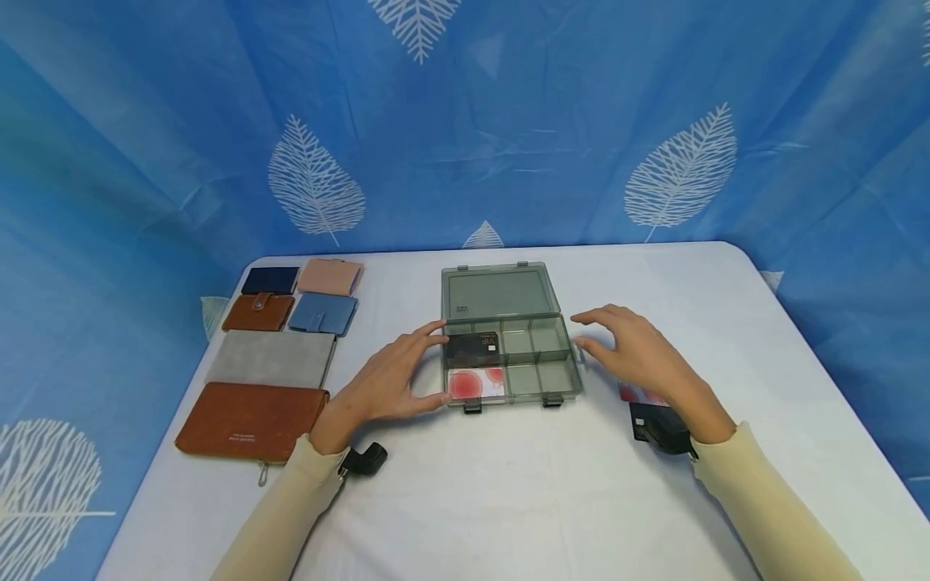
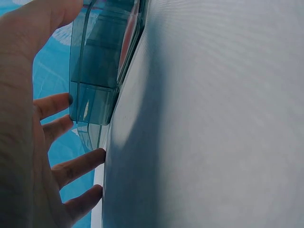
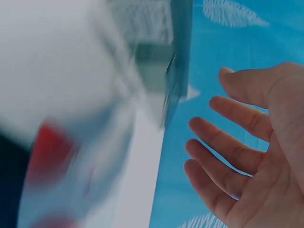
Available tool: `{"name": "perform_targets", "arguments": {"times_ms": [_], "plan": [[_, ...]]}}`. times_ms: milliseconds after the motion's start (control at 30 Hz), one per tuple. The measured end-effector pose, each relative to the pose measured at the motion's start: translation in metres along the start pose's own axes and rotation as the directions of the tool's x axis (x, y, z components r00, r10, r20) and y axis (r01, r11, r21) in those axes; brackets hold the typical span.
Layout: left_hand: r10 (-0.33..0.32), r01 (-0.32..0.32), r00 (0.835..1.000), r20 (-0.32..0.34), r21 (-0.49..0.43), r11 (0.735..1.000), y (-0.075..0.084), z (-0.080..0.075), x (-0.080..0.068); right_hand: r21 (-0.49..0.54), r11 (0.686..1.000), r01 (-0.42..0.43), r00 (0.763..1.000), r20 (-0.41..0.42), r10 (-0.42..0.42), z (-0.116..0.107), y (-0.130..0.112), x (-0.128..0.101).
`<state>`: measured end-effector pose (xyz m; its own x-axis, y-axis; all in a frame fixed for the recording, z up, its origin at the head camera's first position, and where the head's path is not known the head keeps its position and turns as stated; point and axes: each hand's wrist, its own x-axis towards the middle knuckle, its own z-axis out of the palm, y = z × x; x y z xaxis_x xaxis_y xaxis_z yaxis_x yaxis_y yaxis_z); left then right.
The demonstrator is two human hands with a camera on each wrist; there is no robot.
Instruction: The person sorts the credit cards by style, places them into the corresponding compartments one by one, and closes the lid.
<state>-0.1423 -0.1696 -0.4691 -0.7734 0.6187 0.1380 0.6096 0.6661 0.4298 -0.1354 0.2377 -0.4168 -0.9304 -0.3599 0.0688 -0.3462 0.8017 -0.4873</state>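
Note:
A translucent grey-green compartment box lies on the table with its lid laid back. Inside its left part are a black card marked VIP and, nearer the front, a white card with red circles. My left hand is at the box's left side, fingers spread; in the left wrist view its fingertips meet the clear wall. To the right of the box, my right hand hovers with relaxed fingers and holds nothing. Below its wrist lie a reddish card and a black card, partly hidden.
On the left stand several wallets: dark blue, pink, small brown, light blue, grey and a large brown zip one. A blue leaf-patterned curtain hangs behind the white table.

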Motion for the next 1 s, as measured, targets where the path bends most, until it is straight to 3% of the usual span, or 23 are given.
{"name": "perform_targets", "arguments": {"times_ms": [133,367,633,1000], "plan": [[-0.006,0.006,1.000,0.009,0.001,1.000,0.000,0.000,0.001,-0.016,1.000,-0.007,1.000,0.008,0.007,-0.007,0.022,-0.016],[0.015,-0.015,1.000,-0.016,-0.008,1.000,-0.001,-0.001,0.001,-0.036,0.995,-0.098,0.993,0.055,0.100,-0.011,0.051,-0.041],[0.011,-0.011,1.000,-0.009,-0.017,1.000,-0.002,0.001,0.001,-0.044,0.995,-0.091,0.993,0.076,0.094,-0.016,0.076,-0.063],[0.005,-0.005,1.000,-0.007,-0.019,1.000,-0.001,0.000,0.001,-0.026,0.987,-0.159,0.978,0.131,0.161,-0.019,0.090,-0.076]]}}
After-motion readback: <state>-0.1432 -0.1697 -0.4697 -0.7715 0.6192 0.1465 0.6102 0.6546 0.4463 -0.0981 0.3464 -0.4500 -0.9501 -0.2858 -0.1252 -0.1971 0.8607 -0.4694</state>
